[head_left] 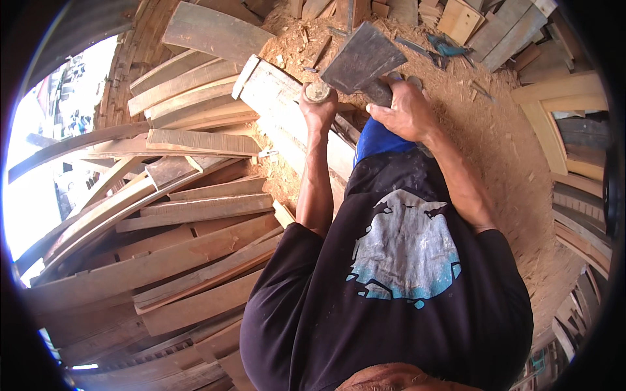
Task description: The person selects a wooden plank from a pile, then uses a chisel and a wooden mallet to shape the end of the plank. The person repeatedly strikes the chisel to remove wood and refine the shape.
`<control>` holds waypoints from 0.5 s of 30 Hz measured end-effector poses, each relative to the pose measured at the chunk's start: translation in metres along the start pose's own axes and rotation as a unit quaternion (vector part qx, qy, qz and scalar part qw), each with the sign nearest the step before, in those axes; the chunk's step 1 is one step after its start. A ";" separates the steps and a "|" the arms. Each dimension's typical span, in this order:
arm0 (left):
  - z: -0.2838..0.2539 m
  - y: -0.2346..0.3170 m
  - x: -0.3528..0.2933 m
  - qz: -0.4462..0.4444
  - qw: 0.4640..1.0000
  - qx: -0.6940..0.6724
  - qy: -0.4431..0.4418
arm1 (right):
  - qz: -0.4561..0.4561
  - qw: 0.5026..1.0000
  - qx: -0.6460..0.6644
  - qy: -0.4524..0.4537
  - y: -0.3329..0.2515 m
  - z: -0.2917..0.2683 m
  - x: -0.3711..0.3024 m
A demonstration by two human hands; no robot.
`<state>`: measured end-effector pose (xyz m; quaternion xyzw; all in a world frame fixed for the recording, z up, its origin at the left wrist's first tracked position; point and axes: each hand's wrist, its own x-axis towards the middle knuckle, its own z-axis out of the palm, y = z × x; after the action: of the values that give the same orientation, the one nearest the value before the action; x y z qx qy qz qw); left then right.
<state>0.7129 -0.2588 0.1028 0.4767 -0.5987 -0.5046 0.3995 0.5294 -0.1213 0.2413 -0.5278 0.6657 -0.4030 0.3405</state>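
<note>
Closed around a thick round piece of wood is my left hand (318, 112); its pale cut end (317, 92) faces up like a handle end. My right hand (405, 111) grips the dark neck behind a broad, squarish metal blade (365, 57), like that of an axe or adze. The blade tilts up to the left, its lower corner close to the left hand. I cannot tell whether the round wood and the blade are one tool. Below the left hand lies a long pale timber (274, 98), running down toward my blue trouser leg (381, 140).
Stacked planks (202, 254) fill the left side. Wood chips and sawdust (489, 156) cover the ground. A teal power tool (448, 47) lies at the far right, near more boards (512, 32). A wooden frame (554, 130) stands at the right.
</note>
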 end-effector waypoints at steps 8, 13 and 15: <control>0.003 0.025 -0.012 -0.032 0.999 0.024 0.019 | -0.010 0.997 0.055 0.062 -0.033 -0.039 -0.003; 0.003 0.033 -0.015 -0.042 0.999 0.005 -0.011 | -0.079 0.990 0.055 0.105 -0.036 -0.053 -0.002; 0.004 0.035 -0.016 -0.040 0.999 0.005 -0.014 | -0.071 0.990 0.061 0.109 -0.037 -0.056 -0.001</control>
<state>0.7064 -0.2409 0.1366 0.4954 -0.5869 -0.5241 0.3681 0.4962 -0.1149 0.2996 -0.5049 0.6335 -0.5215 0.2680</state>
